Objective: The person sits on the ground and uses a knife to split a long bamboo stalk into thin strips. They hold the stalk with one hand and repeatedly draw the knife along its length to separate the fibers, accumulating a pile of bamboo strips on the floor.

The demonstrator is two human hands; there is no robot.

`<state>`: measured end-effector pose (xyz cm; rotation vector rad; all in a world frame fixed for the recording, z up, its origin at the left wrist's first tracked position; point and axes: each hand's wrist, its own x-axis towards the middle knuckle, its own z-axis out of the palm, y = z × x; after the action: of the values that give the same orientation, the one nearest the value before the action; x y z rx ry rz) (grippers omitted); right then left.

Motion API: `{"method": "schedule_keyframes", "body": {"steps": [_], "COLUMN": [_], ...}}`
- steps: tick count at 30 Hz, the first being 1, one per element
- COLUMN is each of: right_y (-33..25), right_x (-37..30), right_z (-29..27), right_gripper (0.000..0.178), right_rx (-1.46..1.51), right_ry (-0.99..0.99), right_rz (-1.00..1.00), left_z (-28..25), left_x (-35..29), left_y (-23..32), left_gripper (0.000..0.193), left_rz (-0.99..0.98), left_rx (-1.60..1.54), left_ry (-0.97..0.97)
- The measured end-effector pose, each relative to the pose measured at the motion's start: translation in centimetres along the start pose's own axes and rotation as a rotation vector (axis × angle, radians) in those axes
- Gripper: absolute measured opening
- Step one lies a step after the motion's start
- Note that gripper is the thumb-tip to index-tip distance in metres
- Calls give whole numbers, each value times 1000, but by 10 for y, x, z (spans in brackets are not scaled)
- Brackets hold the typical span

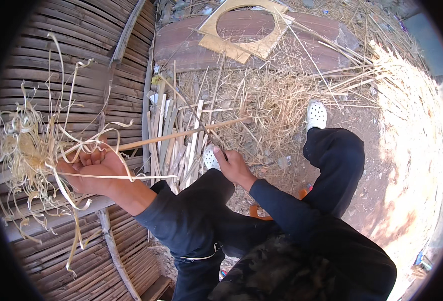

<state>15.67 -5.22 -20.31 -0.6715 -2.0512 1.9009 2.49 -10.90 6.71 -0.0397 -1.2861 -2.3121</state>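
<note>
**Holding a long strip on the left, a blade on the right**

Gripping the strip [176, 135] in the left hand [98, 166], with fingers bent in tight near the curls [28, 143]. Gripping a thin dark blade [195, 116] in the right hand [235, 168], with thumb up and fingers closed. In this view, crossing the strip with the blade, just past the middle. Cannot tell about any touch between blade and strip.

Seems held out to the left for good room between the two hands. Likely held tight near one end to stop any slip or wobble. Maybe pointed up and away, with the blade out past the knees, for safe legs.

Now for the look of the strip: long, thin and almost straight, light tan like dry straw, with a plain tip out over the straw [271, 100]. By the left hand, lots of pale curls, thin as ribbon, some in rings, some hanging down over the slats [61, 55]. Cannot tell about any join between curls and strip.

Below, flat pale sticks [168, 145] on the ground in a loose heap, perhaps put there for easy reach. Near the top, a board [209, 42] with a big round hole, lying on a brown slab [181, 45].
</note>
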Motion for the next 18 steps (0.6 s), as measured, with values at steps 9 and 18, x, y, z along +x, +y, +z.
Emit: {"method": "schedule_keyframes", "body": {"steps": [9,18], "right_y": [23,25], "right_x": [8,10], "right_z": [-7,-19], "right_gripper": [54,51], "right_rx": [-53,11], "right_ry": [46,77], "right_rz": [165,246], "left_z": [-19,-3], "left_x": [11,4], "left_y": [2,-9], "left_gripper": [43,47], "left_rz": [35,26], "left_rx": [0,-30], "left_ry": [-120,-51]}}
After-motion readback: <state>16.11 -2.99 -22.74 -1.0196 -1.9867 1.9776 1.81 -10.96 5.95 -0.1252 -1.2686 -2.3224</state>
